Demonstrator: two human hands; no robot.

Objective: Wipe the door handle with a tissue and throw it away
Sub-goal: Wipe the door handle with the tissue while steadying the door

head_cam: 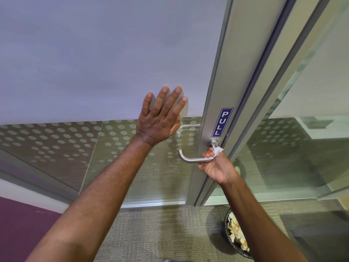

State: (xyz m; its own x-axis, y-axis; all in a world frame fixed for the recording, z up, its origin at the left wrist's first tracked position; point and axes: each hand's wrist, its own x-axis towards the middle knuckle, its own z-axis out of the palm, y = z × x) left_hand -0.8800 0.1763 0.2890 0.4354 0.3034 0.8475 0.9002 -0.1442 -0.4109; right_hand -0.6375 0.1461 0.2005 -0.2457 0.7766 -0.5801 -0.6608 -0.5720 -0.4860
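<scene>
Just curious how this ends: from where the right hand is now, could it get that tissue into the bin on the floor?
Probably yes. The right hand grips the tissue on the door handle, and the waste bin sits open-topped on the carpet almost directly below, nothing between them. It looks already fairly full of paper.

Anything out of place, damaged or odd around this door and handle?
Nothing stands out. The right hand presses a tissue on the lever handle, the left hand lies flat on the glass door, and the wastebasket stands upright on the carpet, its scraps inside.
</scene>
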